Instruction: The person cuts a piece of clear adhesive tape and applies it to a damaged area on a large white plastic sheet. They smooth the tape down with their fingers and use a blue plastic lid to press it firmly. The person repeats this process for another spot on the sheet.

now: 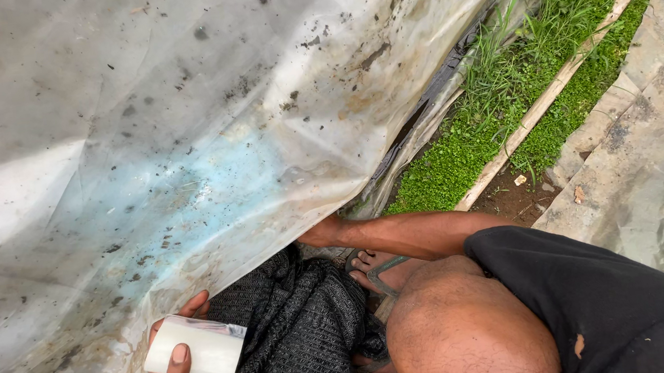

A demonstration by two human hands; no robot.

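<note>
This is an outdoor growing plot, most likely a plastic-covered farm or nursery shelter. A big sheet of translucent plastic (164, 130), stained with mud and dark specks, hangs above the left hand (183, 371) and fills most of the view. Black shade netting (298, 336) is bunched just to the right of that hand. Farther right and up, a strip of grass and low green weeds (503, 105) grows in bare soil, edged by a thin wooden lath (557, 80). Beyond it lies another weathered, dirty plastic sheet (651, 131).
</note>
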